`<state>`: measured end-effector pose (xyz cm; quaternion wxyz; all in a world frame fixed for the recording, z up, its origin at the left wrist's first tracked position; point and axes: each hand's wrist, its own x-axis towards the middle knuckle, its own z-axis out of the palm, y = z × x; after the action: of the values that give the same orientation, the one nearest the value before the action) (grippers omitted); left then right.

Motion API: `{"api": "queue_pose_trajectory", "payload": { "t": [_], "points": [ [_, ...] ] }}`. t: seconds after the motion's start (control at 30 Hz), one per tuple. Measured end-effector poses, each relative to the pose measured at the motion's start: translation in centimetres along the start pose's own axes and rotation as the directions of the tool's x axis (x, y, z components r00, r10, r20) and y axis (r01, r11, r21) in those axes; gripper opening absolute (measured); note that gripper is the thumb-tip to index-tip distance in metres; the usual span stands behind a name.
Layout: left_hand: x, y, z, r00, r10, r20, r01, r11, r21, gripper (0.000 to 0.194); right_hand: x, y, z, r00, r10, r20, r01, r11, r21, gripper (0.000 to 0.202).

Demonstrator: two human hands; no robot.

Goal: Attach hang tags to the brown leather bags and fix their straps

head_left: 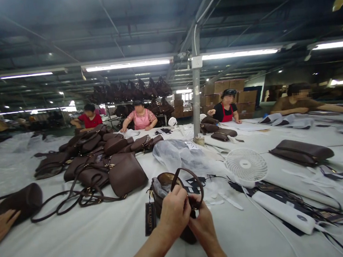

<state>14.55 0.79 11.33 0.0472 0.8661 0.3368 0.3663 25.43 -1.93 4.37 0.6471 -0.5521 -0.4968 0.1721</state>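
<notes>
A small dark brown handbag [157, 199] stands open at the near middle of the table, its tan lining and some clear plastic showing inside. My left hand [174, 209] is closed at the bag's near rim, by the base of the raised handle [200, 181]. Beside it on the right, my right hand [203, 221] is wrapped round the bag's side near the other end of the handle. The fingers of both hands meet close together, and what lies between them is too small to make out. A black tag [149, 219] with gold lettering hangs at the bag's left.
Brown bags [127, 174] with straps are heaped at the left. Another person's hands hold a brown piece [23, 201] at the left edge. A plastic-wrapped bundle [176, 154], a post [197, 102], a white fan [246, 165] and a white power bank [285, 211] lie beyond and right.
</notes>
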Motion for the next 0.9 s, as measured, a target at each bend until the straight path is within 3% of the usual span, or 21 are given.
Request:
{"api": "queue_pose_trajectory", "payload": {
  "t": [0.07,0.17,0.33,0.47,0.57,0.7,0.9],
  "points": [
    [0.2,-0.3,0.2,0.998,0.057,-0.02,-0.055,0.994,0.09,0.014,0.1,-0.1,-0.2,1.0,-0.016,0.026,0.017,0.999,-0.032,0.018],
    [0.4,-0.9,0.1,0.991,0.047,-0.125,-0.027,0.987,0.161,0.015,0.2,-0.2,-0.9,0.995,-0.049,0.089,0.056,0.995,-0.077,0.014],
    [-0.1,-1.6,-0.3,0.968,-0.001,-0.25,0.04,0.987,0.153,0.013,0.7,-0.6,-2.3,0.979,-0.14,0.147,0.154,0.984,-0.088,0.014],
    [-0.5,-1.1,-0.7,0.962,-0.05,-0.268,0.079,0.992,0.096,0.013,0.9,-0.3,-3.8,0.971,-0.147,0.189,0.165,0.983,-0.082,0.018],
    [-0.5,-0.1,-0.5,0.983,-0.079,-0.165,0.084,0.996,0.021,0.012,0.4,0.4,-5.2,0.982,-0.096,0.163,0.107,0.992,-0.061,0.02],
    [0.1,1.5,0.2,0.999,-0.012,0.033,0.01,0.998,0.056,0.012,-0.4,0.6,-7.0,0.991,-0.063,0.115,0.073,0.993,-0.088,0.02],
    [2.6,2.8,-0.8,0.955,-0.052,0.293,0.028,0.996,0.088,0.009,0.5,-0.8,-8.1,0.972,-0.092,0.217,0.145,0.96,-0.241,0.015]
  ]
}}
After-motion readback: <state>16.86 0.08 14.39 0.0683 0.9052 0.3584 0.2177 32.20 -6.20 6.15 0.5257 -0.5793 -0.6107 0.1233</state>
